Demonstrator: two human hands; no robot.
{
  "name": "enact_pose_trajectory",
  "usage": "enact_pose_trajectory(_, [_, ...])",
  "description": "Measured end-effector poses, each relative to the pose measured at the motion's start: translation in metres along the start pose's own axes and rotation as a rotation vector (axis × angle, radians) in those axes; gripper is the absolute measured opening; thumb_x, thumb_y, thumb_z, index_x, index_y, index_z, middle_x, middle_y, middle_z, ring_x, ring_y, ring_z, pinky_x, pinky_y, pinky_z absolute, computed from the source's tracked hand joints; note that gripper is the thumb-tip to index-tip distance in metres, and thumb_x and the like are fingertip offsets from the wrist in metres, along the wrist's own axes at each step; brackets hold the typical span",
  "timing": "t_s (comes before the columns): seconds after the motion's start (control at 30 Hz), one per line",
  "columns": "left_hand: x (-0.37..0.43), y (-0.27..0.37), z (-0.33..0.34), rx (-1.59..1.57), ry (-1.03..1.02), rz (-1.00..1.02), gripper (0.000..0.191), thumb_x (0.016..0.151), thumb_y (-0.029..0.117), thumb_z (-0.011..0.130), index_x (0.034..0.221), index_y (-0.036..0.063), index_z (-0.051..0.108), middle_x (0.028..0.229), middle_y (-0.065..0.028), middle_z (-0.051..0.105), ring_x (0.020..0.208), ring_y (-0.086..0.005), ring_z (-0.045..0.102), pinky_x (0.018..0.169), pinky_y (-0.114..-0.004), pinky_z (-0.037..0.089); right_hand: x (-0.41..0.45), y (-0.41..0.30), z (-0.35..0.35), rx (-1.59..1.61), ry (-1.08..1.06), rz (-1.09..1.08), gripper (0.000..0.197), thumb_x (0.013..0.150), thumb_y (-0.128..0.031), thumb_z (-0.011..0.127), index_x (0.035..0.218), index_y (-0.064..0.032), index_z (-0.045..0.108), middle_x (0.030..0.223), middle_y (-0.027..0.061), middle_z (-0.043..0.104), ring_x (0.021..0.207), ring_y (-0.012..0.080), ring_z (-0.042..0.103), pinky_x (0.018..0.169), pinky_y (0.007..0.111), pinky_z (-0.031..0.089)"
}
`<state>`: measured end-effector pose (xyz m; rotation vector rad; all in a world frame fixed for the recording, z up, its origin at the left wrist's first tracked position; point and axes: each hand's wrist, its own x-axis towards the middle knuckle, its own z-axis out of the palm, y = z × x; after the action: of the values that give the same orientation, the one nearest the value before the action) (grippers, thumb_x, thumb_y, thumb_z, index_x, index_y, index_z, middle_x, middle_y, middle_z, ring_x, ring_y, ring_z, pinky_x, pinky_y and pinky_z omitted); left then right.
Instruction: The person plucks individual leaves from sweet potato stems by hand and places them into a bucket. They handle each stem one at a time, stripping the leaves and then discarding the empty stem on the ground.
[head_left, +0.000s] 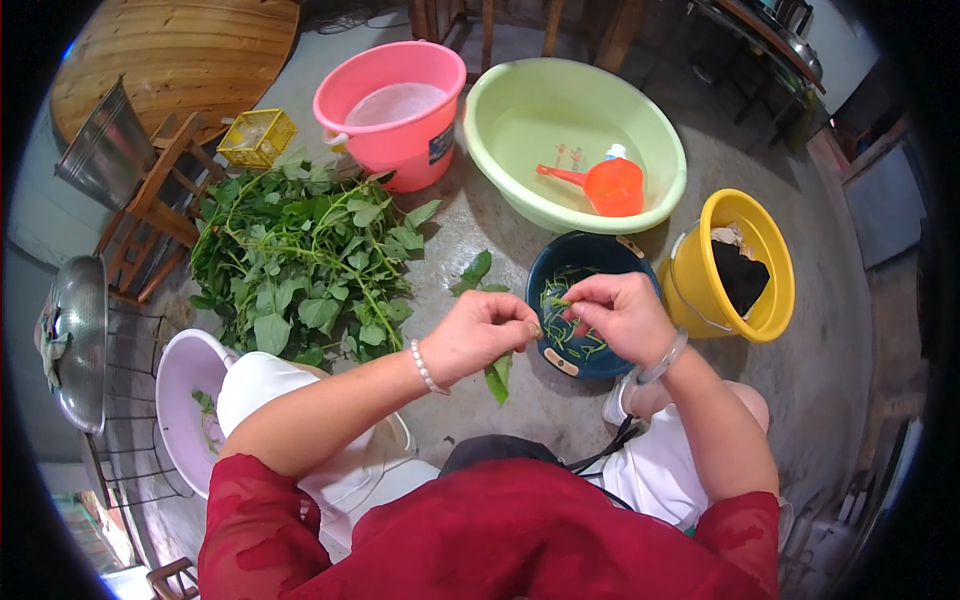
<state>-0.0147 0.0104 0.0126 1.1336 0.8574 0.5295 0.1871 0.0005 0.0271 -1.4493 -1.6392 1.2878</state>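
My left hand (480, 334) has thumb and forefinger pinched together, and a green leaf (499, 379) hangs out beneath its fingers. The fingers hide how the leaf is held. Between the fingertips of my right hand (626, 315) is a short piece of green stem (556, 301). That hand is over a dark blue basin (536, 281), where several thin green stem pieces (559, 334) lie scattered. Just beyond my left hand, more leaves (474, 271) show, low against the floor. A large heap of leafy green stems (300, 262) spreads on the floor at the left.
Ahead stand a pink bucket (420, 161) of liquid and a pale green tub (517, 127) holding water and an orange dipper (619, 187). A yellow bucket (690, 292) with cloths is at right. A lilac basin (184, 405) sits by my left leg, near a wooden chair (154, 195).
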Motion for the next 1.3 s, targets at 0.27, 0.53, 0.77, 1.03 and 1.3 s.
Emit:
enact_pose_trajectory(0.27, [-0.047, 0.060, -0.062, 0.060, 0.461, 0.213, 0.011, 0.073, 0.013, 0.053, 0.070, 0.0027, 0.052, 0.062, -0.0033, 0.050, 0.051, -0.0116, 0.050, 0.047, -0.023, 0.042, 0.009, 0.013, -0.045, -1.129, 0.075, -0.064, 0.019, 0.071, -0.007, 0.050, 0.084, -0.0090, 0.063, 0.080, 0.0121, 0.061, 0.073, 0.0289, 0.059, 0.066, 0.038, 0.047])
enact_pose_trajectory(0.53, [-0.245, -0.001, -0.252, 0.388, 1.658, 0.457, 0.020, 0.079, 0.010, 0.053, 0.093, -0.0029, 0.057, 0.080, -0.0078, 0.059, 0.073, -0.0167, 0.056, 0.065, -0.026, 0.046, -0.003, -0.013, -0.043, -0.913, 0.175, -0.173, 0.013, 0.074, -0.010, 0.055, 0.083, -0.0049, 0.063, 0.079, 0.0126, 0.061, 0.071, 0.0289, 0.058, 0.065, 0.036, 0.046])
enact_pose_trajectory(0.77, [-0.370, -0.216, -0.302, 1.258, 0.524, -1.363, 0.047, 0.075, 0.027, 0.054, 0.111, -0.0025, 0.047, 0.108, -0.0229, 0.052, 0.101, -0.0361, 0.050, 0.085, -0.038, 0.041, -0.005, -0.020, -0.027, -0.866, 0.091, -0.263, 0.012, 0.073, -0.009, 0.057, 0.082, -0.0037, 0.063, 0.076, 0.0119, 0.061, 0.067, 0.0279, 0.058, 0.062, 0.034, 0.047])
enact_pose_trajectory(1.03, [-0.257, -0.081, -0.323, 1.422, 1.139, -0.679, 0.026, 0.071, 0.024, 0.051, 0.077, 0.0008, 0.062, 0.083, -0.0222, 0.059, 0.079, -0.0358, 0.056, 0.071, -0.042, 0.044, -0.010, -0.022, -0.031, -0.809, 0.101, -0.346, 0.011, 0.072, -0.007, 0.058, 0.081, -0.0021, 0.062, 0.074, 0.0124, 0.060, 0.065, 0.0275, 0.058, 0.059, 0.032, 0.047])
enact_pose_trajectory(1.3, [0.027, 0.011, -0.194, 1.781, 0.164, 0.066, 0.016, 0.071, 0.017, 0.057, 0.082, 0.0066, 0.058, 0.090, -0.0097, 0.053, 0.084, -0.0271, 0.054, 0.070, -0.037, 0.047, -0.004, -0.015, -0.039, -0.784, 0.138, -0.315, 0.011, 0.073, -0.013, 0.057, 0.080, -0.0058, 0.061, 0.073, 0.0101, 0.059, 0.066, 0.0283, 0.057, 0.059, 0.036, 0.046])
